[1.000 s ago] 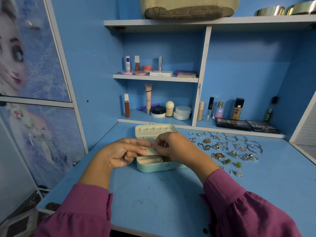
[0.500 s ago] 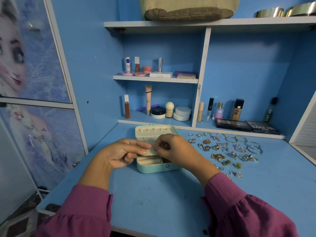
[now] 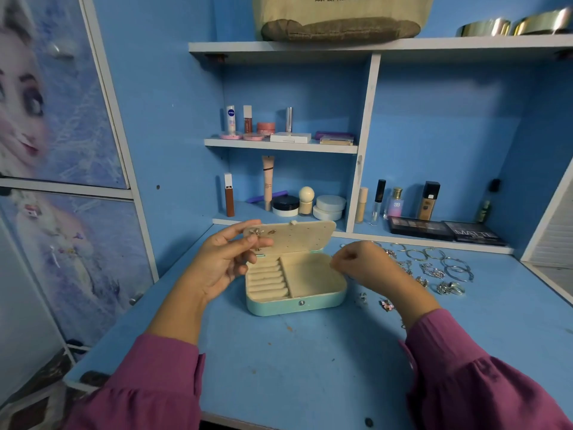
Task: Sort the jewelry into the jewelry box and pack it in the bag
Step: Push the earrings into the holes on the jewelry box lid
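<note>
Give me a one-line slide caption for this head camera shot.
Open jewelry box on blue desk; left hand beside its lid, loose jewelry at right.

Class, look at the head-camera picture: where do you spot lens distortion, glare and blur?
Head view: wide-angle lens bows the top shelf and side panels; glare streaks the metal tins; the poster at the left edge is smeared, the jewelry box fairly sharp.

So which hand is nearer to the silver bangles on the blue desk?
Right. The right hand hovers just beside the silver bangles; the left hand is across the open mint jewelry box.
</note>
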Motion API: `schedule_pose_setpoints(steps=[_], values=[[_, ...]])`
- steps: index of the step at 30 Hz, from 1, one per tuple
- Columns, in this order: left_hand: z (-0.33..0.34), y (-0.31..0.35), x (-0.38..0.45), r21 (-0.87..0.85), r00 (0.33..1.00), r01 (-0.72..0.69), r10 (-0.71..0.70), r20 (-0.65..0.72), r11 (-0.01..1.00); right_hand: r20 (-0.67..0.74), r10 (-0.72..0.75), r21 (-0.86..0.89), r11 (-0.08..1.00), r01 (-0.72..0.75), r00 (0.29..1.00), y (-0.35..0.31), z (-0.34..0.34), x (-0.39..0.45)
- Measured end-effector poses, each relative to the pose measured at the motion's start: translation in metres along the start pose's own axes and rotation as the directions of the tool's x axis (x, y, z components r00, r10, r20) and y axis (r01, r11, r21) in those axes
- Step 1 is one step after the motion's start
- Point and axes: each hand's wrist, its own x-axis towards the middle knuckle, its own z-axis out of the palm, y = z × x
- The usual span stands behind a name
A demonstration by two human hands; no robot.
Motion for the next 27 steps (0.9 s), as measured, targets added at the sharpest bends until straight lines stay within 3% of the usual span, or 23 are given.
schedule_pose_setpoints(steps=[3, 7, 12, 19, 27], values=[[0.004, -0.005, 0.008, 0.036, 0.981, -0.097, 0.102, -0.163, 0.995, 0.002, 0.026, -0.081, 0.996, -0.025, 1.000, -0.002, 0.004, 0.000], [0.007, -0.012, 0.016, 0.166, 0.908, -0.219, 0.264, -0.325, 0.961, 0.014, 0.024, -0.145, 0.989, -0.021, 1.000, -0.004, 0.006, -0.001], [0.016, -0.014, 0.023, 0.186, 0.855, -0.318, 0.366, -0.367, 0.930, 0.028, -0.002, -0.103, 0.995, 0.005, 1.000, -0.005, 0.002, -0.003], [0.014, -0.018, 0.031, 0.252, 0.839, -0.313, 0.391, -0.378, 0.916, 0.090, -0.024, -0.039, 0.999, 0.028, 0.996, -0.004, -0.003, -0.006], [0.015, -0.017, 0.034, 0.160, 0.863, -0.244, 0.289, -0.414, 0.957, 0.130, -0.047, -0.043, 0.998, 0.053, 0.990, -0.005, -0.007, -0.007]])
